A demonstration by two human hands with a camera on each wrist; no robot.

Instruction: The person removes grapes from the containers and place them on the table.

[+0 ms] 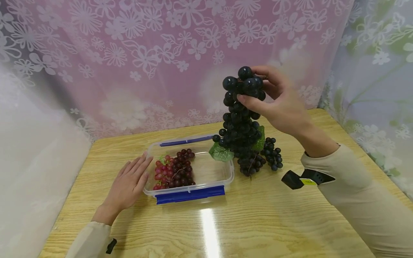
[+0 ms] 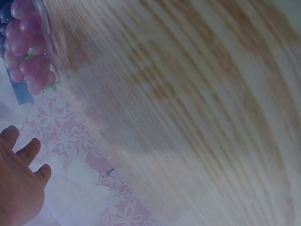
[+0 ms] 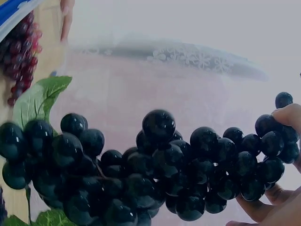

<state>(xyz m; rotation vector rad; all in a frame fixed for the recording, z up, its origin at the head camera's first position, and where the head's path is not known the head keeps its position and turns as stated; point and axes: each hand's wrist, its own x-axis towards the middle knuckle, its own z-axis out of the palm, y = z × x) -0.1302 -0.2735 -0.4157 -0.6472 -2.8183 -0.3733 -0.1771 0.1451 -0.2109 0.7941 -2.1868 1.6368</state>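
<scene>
My right hand [image 1: 284, 104] holds up a long bunch of artificial black grapes [image 1: 238, 122] by its top end, fingers and thumb around the upper grapes. The bunch hangs over the right end of a clear plastic container [image 1: 211, 170], with green leaves [image 1: 222, 152] near its lower part. In the right wrist view the held grapes [image 3: 164, 165] stretch across the picture. My left hand [image 1: 130, 182] lies with straight fingers against the container's left side. Inside the container, a pink-red grape bunch [image 1: 164, 173] lies at the left beside a dark red bunch [image 1: 183, 171].
A small black grape bunch [image 1: 273, 154] lies on the wooden table [image 1: 258, 222] right of the container. Blue clip flaps [image 1: 190, 194] stick out along the container's front and back edges. A pink flowered curtain [image 1: 161, 71] stands behind the table.
</scene>
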